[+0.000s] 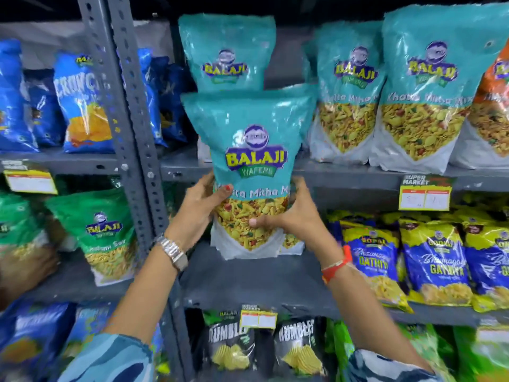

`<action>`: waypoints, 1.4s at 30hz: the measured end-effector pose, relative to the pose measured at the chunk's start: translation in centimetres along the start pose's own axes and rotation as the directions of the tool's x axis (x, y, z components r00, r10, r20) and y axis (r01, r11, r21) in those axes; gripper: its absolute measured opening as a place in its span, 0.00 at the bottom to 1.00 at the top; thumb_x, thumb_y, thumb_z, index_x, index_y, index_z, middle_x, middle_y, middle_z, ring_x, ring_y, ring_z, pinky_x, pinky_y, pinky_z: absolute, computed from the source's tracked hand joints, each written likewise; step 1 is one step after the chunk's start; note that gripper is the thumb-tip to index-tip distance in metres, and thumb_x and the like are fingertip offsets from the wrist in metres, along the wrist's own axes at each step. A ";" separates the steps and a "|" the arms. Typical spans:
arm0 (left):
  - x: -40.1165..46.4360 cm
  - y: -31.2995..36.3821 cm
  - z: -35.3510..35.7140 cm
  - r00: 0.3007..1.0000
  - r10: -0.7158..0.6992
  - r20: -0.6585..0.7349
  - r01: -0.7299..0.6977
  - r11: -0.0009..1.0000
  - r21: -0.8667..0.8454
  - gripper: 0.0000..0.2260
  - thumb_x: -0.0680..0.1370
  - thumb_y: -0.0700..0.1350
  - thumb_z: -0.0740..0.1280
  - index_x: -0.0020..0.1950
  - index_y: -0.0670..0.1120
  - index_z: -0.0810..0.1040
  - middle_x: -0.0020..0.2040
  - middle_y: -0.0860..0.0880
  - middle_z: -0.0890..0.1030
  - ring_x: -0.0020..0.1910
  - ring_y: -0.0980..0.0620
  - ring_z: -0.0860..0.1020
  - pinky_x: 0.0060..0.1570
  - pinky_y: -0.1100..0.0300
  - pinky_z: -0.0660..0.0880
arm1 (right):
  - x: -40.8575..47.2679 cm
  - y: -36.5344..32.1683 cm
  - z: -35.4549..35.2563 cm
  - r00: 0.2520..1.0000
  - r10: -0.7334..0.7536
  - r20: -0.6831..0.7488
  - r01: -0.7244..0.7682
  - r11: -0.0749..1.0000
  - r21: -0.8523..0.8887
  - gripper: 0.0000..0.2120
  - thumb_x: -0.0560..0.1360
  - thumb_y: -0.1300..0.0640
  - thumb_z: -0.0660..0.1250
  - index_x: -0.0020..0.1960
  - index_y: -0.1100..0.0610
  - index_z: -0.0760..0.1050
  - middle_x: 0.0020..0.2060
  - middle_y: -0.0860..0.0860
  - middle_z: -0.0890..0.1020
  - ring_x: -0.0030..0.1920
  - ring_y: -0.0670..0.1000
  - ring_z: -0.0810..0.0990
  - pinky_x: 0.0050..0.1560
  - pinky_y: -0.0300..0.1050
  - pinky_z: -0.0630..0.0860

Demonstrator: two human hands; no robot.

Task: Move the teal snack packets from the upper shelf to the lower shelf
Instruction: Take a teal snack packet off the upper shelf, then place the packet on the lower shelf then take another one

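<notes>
Both my hands grip one teal packet (249,150), glossy crinkly plastic, flat pouch shape with a clear pointed window showing yellow mix and a white bottom. Left hand (203,205) wraps the left edge, right hand (292,213) the right edge, fingers (260,221) of that hand clenched across the window. The packet's base sits at the lower shelf (248,274), a dull grey metal board; whether it touches I cannot tell. Another pouch corner (293,242) shows just behind it. Up on the upper shelf (344,172) more teal packets stand upright: one (227,53) straight behind mine, two more (349,92) to the right, then an orange packet (495,92) at the edge. Blue and yellow packets (432,263) crowd the lower shelf just right of my right wrist. Green packet (106,232) left, past the perforated grey post (129,106). Blue chip bags (82,103) above it. Black chip bags (230,346) on the shelf below. Yellow price tag (425,193) clipped on the upper shelf edge. Metal watch (173,252) on left wrist, red thread band (337,267) on right.
</notes>
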State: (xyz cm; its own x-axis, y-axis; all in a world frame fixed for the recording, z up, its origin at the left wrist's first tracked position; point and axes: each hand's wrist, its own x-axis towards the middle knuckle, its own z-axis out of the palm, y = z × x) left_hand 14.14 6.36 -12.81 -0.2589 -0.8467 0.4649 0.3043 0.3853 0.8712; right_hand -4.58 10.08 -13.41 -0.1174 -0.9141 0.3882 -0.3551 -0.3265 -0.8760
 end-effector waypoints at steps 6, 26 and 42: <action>-3.3 -7.8 -4.0 0.975 -0.137 -0.176 0.158 0.981 0.111 0.21 0.67 0.48 0.71 0.59 0.46 0.75 0.54 0.52 0.82 0.55 0.52 0.79 0.54 0.57 0.77 | -1.6 7.6 6.0 0.990 0.136 0.021 -0.136 0.990 0.023 0.50 0.44 0.43 0.82 0.60 0.44 0.61 0.51 0.39 0.79 0.57 0.49 0.77 0.61 0.56 0.74; 0.8 -19.8 -9.7 0.760 -0.246 -0.602 0.383 0.917 0.108 0.18 0.72 0.31 0.65 0.62 0.37 0.70 0.57 0.40 0.77 0.55 0.46 0.74 0.49 0.58 0.75 | 3.6 19.0 14.5 0.963 0.250 0.101 -0.255 0.966 0.041 0.44 0.56 0.53 0.81 0.66 0.52 0.60 0.48 0.43 0.76 0.48 0.46 0.76 0.40 0.32 0.71; 1.5 -10.4 8.5 0.869 0.421 -0.260 -0.243 0.821 0.517 0.14 0.75 0.44 0.62 0.60 0.55 0.67 0.58 0.58 0.70 0.57 0.51 0.73 0.54 0.52 0.73 | 0.1 11.3 -0.3 0.876 0.035 -0.481 0.087 0.970 0.228 0.20 0.67 0.63 0.73 0.51 0.46 0.71 0.48 0.41 0.77 0.49 0.36 0.76 0.45 0.36 0.76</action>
State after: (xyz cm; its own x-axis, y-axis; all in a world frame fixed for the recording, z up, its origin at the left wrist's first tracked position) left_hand 2.79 4.21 -19.88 0.1409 -0.6690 0.7298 -0.1611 0.7118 0.6836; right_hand -8.91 6.41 -23.17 -0.5614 -0.6962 0.4473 -0.1430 -0.4507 -0.8811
